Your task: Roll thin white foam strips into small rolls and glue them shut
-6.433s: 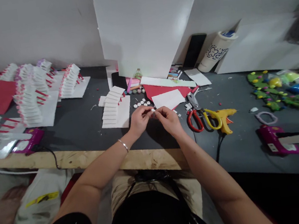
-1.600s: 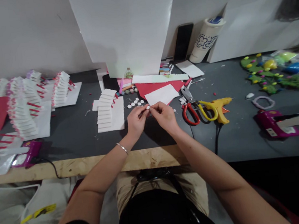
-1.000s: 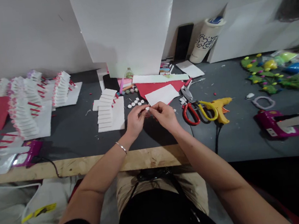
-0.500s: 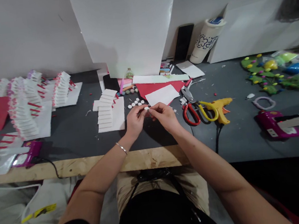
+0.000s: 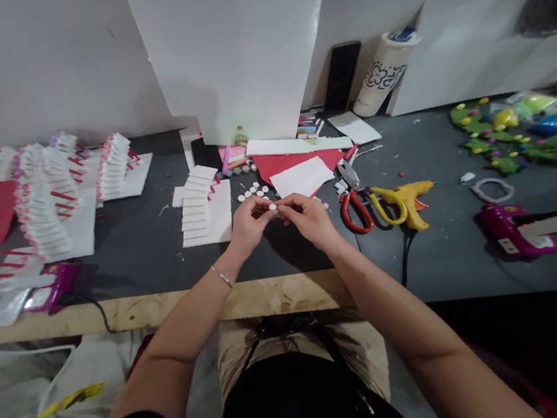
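Observation:
A small white disc [image 5: 272, 207] is pinched between the fingertips of my left hand [image 5: 250, 223] and my right hand [image 5: 306, 216], which meet just above the dark table. Both hands have their fingers closed on it. Behind my left hand lie several similar white discs [image 5: 254, 191]. Left of them stands a staircase-like model of white foam strips [image 5: 195, 205] with small red posts, on a white board [image 5: 221, 215]. Beyond my hands a white card [image 5: 302, 177] rests on a red sheet [image 5: 266, 167].
Red-and-yellow-handled scissors [image 5: 357, 212] and a yellow glue gun [image 5: 413, 204] lie right of my hands. Several white stepped models [image 5: 49, 201] stand at the left. A tumbler [image 5: 379, 77] and a phone [image 5: 343, 78] lean at the back. Purple power strips [image 5: 502, 227] sit toward either side.
The white disc has turned a little between my fingertips and shows more of its round face. My hands stay in nearly the same place.

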A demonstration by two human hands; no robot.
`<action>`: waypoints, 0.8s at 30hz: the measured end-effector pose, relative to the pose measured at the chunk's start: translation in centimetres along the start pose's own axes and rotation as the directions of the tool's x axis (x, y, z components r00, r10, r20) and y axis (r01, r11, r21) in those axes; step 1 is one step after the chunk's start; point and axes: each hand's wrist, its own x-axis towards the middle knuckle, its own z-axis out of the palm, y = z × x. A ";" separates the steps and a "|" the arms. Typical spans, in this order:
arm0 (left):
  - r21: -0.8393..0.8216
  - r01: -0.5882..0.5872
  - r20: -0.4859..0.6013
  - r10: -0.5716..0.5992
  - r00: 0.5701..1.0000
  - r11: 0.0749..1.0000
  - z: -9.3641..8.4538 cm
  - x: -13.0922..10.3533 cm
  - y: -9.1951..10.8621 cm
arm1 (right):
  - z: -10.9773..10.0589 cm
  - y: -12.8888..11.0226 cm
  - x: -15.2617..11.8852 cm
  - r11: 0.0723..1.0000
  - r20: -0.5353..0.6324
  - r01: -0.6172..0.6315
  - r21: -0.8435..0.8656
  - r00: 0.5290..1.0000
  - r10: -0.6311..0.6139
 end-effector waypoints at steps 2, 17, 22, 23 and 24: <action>-0.017 0.019 0.027 -0.018 0.999 1.000 -0.1 0.0 0.0 | -0.1 0.1 0.1 1.000 0.026 -0.005 -0.011 1.000 0.005; 0.082 -0.037 0.107 0.029 0.994 0.996 -0.1 0.0 -0.4 | -0.1 0.0 0.6 0.995 -0.027 -0.082 0.050 0.996 0.083; 0.303 -0.166 0.136 0.130 0.982 0.938 -0.2 -0.1 0.1 | 0.0 -0.1 0.5 0.994 -0.049 -0.102 0.049 0.993 0.104; 0.336 -0.186 0.129 0.150 0.980 0.923 -0.1 -0.2 0.2 | 0.0 -0.1 0.5 0.993 -0.064 -0.112 0.040 0.991 0.115; 0.353 -0.195 0.117 0.164 0.980 0.915 -0.1 -0.3 0.3 | 0.1 -0.1 0.5 0.992 -0.080 -0.123 0.031 0.989 0.125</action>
